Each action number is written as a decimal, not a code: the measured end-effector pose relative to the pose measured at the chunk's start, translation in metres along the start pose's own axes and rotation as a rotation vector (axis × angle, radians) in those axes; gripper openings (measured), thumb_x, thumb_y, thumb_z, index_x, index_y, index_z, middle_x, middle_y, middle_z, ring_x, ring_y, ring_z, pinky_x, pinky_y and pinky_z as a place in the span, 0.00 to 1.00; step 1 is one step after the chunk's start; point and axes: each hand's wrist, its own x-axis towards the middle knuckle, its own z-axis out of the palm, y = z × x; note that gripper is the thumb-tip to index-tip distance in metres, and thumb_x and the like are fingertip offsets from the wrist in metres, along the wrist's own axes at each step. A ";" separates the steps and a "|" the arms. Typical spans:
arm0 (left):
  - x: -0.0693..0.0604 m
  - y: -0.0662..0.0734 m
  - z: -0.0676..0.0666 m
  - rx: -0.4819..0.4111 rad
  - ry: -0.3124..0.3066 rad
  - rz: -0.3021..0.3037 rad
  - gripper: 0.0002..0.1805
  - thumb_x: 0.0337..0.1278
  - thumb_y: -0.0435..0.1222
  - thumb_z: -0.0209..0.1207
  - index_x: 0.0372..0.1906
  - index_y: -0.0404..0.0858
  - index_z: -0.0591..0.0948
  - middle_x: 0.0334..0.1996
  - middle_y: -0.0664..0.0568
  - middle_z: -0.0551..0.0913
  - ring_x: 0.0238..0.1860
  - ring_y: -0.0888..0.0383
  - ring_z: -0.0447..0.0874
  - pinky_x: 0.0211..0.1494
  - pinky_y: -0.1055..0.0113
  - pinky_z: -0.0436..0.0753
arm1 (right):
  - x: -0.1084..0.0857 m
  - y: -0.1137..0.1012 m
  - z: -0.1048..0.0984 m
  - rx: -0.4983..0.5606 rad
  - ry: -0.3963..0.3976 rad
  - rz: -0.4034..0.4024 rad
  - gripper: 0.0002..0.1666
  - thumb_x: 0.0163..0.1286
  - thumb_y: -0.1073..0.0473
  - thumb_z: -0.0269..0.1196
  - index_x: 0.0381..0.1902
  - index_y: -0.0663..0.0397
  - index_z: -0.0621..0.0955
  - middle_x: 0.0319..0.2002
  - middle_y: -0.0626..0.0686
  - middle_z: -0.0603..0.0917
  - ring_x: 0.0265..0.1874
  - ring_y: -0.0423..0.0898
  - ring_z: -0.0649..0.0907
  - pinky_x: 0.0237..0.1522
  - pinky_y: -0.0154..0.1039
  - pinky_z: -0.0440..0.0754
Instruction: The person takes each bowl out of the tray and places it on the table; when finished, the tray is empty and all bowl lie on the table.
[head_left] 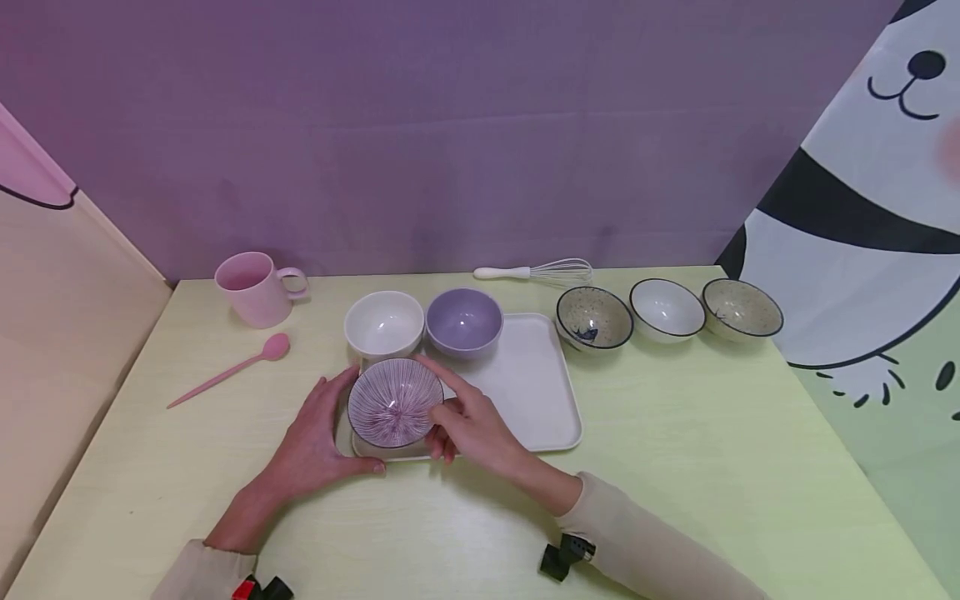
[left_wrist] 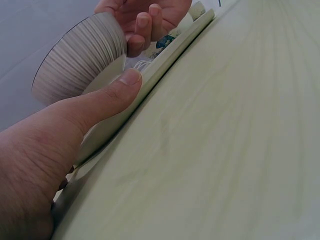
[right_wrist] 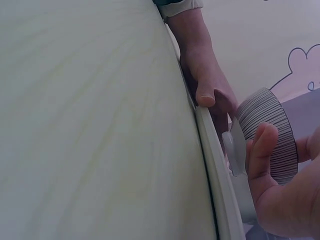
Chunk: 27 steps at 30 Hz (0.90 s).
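A purple-striped bowl (head_left: 396,403) is over the near left part of a white tray (head_left: 534,383). My right hand (head_left: 474,425) grips its right side, the index finger along the rim; in the right wrist view its fingers curl against the bowl's outside (right_wrist: 267,112). Whether the bowl's foot touches the tray is unclear. My left hand (head_left: 318,442) lies at the tray's near left corner, fingers extended along the left side and thumb (left_wrist: 112,97) stretched along the front edge. Behind the striped bowl stand a white bowl (head_left: 384,323) and a plain purple bowl (head_left: 465,322).
At the back left are a pink mug (head_left: 257,292) and a pink spoon (head_left: 232,369). A whisk (head_left: 534,272) lies by the back edge. Right of the tray stand a speckled bowl (head_left: 594,317), a white dark-rimmed bowl (head_left: 667,308) and another speckled bowl (head_left: 742,308).
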 end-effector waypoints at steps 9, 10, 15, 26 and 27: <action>0.000 0.000 -0.001 0.019 -0.009 0.011 0.75 0.33 0.57 0.89 0.87 0.35 0.60 0.83 0.37 0.67 0.86 0.32 0.57 0.90 0.33 0.53 | -0.008 -0.004 -0.015 0.033 0.019 -0.033 0.48 0.74 0.71 0.51 0.90 0.42 0.62 0.21 0.53 0.83 0.17 0.44 0.82 0.19 0.34 0.85; 0.000 -0.001 -0.001 0.024 -0.010 0.016 0.75 0.34 0.57 0.89 0.87 0.34 0.60 0.83 0.37 0.67 0.86 0.32 0.57 0.90 0.33 0.53 | -0.009 -0.004 -0.017 0.035 0.022 -0.035 0.48 0.74 0.70 0.51 0.90 0.41 0.62 0.21 0.53 0.83 0.17 0.44 0.82 0.19 0.34 0.85; -0.001 -0.001 -0.001 0.036 -0.012 0.032 0.71 0.42 0.59 0.85 0.87 0.33 0.60 0.83 0.35 0.67 0.85 0.30 0.56 0.89 0.31 0.54 | -0.013 -0.004 -0.027 0.038 0.034 -0.047 0.47 0.75 0.70 0.50 0.90 0.43 0.61 0.22 0.56 0.84 0.17 0.43 0.82 0.19 0.34 0.85; -0.001 -0.001 0.000 0.057 -0.008 0.028 0.48 0.73 0.48 0.70 0.86 0.32 0.63 0.83 0.32 0.66 0.86 0.30 0.56 0.90 0.32 0.53 | -0.021 -0.003 -0.043 0.020 0.083 -0.034 0.47 0.75 0.72 0.49 0.90 0.44 0.63 0.22 0.56 0.84 0.17 0.43 0.82 0.19 0.33 0.85; -0.001 -0.001 0.000 0.057 -0.007 0.029 0.48 0.72 0.47 0.71 0.86 0.32 0.63 0.83 0.32 0.66 0.86 0.30 0.57 0.90 0.33 0.53 | -0.022 -0.003 -0.044 0.021 0.086 -0.035 0.47 0.75 0.72 0.49 0.90 0.45 0.63 0.22 0.56 0.84 0.17 0.43 0.82 0.19 0.33 0.84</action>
